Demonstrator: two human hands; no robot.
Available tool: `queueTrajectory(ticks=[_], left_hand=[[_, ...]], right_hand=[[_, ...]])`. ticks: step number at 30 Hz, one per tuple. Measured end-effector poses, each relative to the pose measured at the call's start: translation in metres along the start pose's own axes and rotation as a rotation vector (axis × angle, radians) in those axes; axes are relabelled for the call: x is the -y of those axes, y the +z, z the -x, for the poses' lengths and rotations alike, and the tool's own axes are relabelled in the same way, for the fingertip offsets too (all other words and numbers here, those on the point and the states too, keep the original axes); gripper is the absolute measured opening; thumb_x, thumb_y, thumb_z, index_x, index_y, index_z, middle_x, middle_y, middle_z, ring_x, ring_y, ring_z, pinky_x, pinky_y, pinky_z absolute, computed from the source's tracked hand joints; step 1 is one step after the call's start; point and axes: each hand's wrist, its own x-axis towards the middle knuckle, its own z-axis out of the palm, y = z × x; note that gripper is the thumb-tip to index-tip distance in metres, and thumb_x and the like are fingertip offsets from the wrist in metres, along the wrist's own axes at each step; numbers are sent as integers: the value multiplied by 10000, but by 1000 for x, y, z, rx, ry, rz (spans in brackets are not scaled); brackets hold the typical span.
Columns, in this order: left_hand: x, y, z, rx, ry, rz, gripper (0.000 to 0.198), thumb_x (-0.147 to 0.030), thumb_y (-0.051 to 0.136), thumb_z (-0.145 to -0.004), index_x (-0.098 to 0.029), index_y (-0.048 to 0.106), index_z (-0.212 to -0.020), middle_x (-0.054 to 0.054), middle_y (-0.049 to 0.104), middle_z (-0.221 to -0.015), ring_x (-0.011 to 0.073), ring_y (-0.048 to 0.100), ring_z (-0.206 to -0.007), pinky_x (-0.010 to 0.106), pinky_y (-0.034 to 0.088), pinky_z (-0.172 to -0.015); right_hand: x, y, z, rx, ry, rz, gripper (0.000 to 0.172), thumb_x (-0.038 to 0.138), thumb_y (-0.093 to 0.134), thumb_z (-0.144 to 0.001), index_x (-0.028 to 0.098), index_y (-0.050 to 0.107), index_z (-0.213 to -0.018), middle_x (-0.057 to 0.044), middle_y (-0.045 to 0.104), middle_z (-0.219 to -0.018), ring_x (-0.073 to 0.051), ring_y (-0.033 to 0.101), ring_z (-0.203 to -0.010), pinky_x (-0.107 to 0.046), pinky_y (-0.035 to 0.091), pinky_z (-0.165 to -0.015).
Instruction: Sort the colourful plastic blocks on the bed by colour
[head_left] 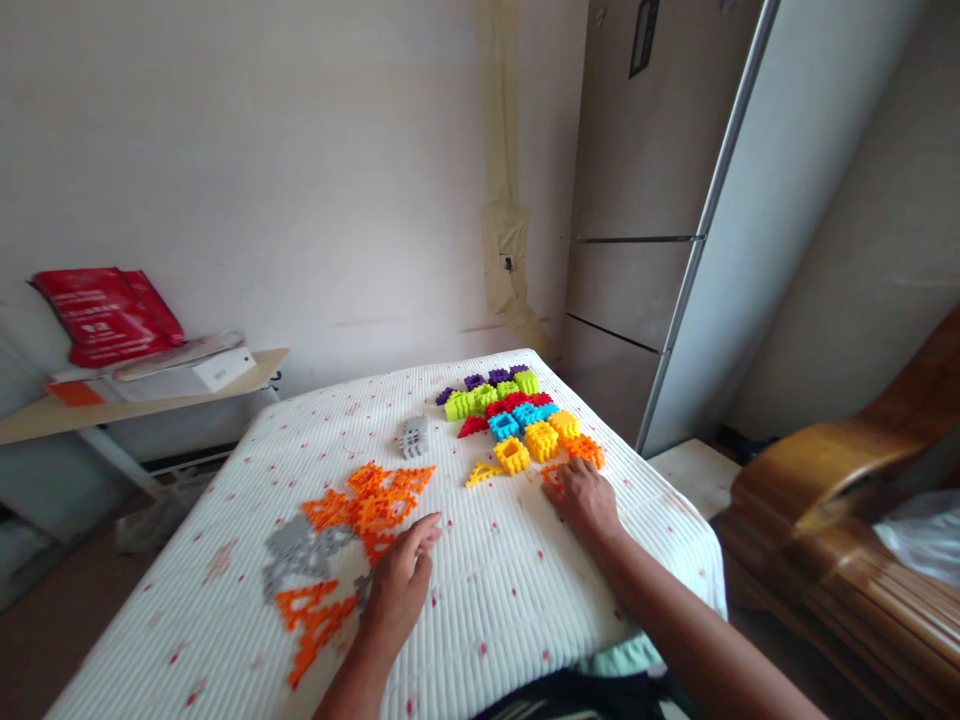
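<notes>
On a table with a white ribbed cloth (495, 590) lie plastic interlocking pieces. My left hand (401, 580) rests on the cloth with its fingers stretched out, touching the edge of a flat spread of orange pieces (371, 505) and grey pieces (300, 550). My right hand (585, 497) lies palm down with its fingers on an orange piece (553, 474) at the near end of a row of built cubes: orange (583, 449), yellow (529, 443), blue (517, 418), red (510, 403), green (487, 397), purple (487, 379). A grey cube (415, 436) stands alone.
A tall grey refrigerator (675, 230) stands behind the table on the right. A wooden chair (847, 500) is at the right edge. On the left a low shelf (135, 400) holds a red bag (105, 315) and white boxes. The wall is right behind the table.
</notes>
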Motion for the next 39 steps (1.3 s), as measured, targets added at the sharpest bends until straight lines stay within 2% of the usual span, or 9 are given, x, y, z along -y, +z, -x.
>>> queueTrajectory(ticks=[7, 11, 14, 17, 21, 27, 32, 36, 39], left_hand=[[-2, -2, 0, -114, 146, -40, 366, -167, 403, -738, -199, 661, -996, 49, 717, -906, 167, 670, -826, 300, 543, -764], [-3, -10, -1, -299, 202, -97, 303, -168, 399, -768, -190, 680, -882, 52, 717, -855, 168, 666, -806, 296, 534, -764], [1, -25, 0, -461, 145, -165, 264, -182, 419, -782, -187, 678, -830, 53, 708, -828, 174, 651, -800, 308, 520, -771], [10, -45, 2, -609, 33, -227, 222, -205, 452, -773, -189, 670, -809, 53, 697, -820, 187, 633, -798, 327, 503, -773], [26, -69, 8, -718, -82, -278, 222, -206, 459, -747, -191, 670, -812, 61, 686, -831, 202, 617, -824, 342, 480, -804], [28, -83, 9, -561, -272, -480, 232, -261, 487, -758, -202, 692, -852, 74, 681, -918, 233, 592, -914, 353, 447, -834], [-5, -71, -8, -266, -358, -728, 328, -399, 503, -790, -239, 674, -1019, 67, 663, -1050, 255, 553, -1022, 389, 399, -866], [-26, -60, -26, -146, -421, -846, 485, -538, 498, -752, -198, 647, -1063, 123, 625, -1096, 307, 505, -1073, 469, 359, -886], [-26, -55, -35, -99, -446, -880, 456, -507, 526, -728, -169, 658, -1005, 148, 623, -1064, 325, 500, -1077, 485, 361, -879]], right_hand=[[4, 0, 1, -10, -3, 6, 223, 351, 468, -894, 192, 624, -885, -75, 591, -971, -203, 556, -914, -267, 380, -613], [3, 3, 3, -111, -98, -46, 225, 331, 440, -912, 184, 609, -901, -78, 590, -983, -184, 569, -870, -252, 369, -587], [3, 9, 6, -197, -324, -135, 324, 339, 356, -948, 180, 600, -806, -64, 594, -863, -157, 571, -774, -245, 368, -600], [3, 15, 8, -151, -558, -211, 400, 310, 301, -960, 179, 562, -687, -38, 564, -718, -122, 543, -637, -236, 357, -590], [5, 20, 9, -81, -595, -260, 366, 294, 321, -946, 178, 543, -679, -30, 558, -701, -107, 541, -601, -220, 346, -564], [6, 20, 8, -48, -554, -243, 343, 305, 324, -939, 185, 532, -694, -27, 562, -719, -112, 550, -609, -219, 335, -542], [6, 20, 8, -40, -533, -253, 342, 310, 327, -936, 186, 533, -693, -26, 562, -720, -117, 551, -612, -227, 330, -539], [7, 19, 8, -37, -531, -267, 340, 302, 326, -932, 186, 536, -692, -28, 561, -721, -117, 547, -611, -230, 330, -541], [7, 18, 8, -35, -524, -282, 343, 299, 323, -929, 185, 534, -684, -30, 560, -717, -112, 537, -598, -230, 329, -537]])
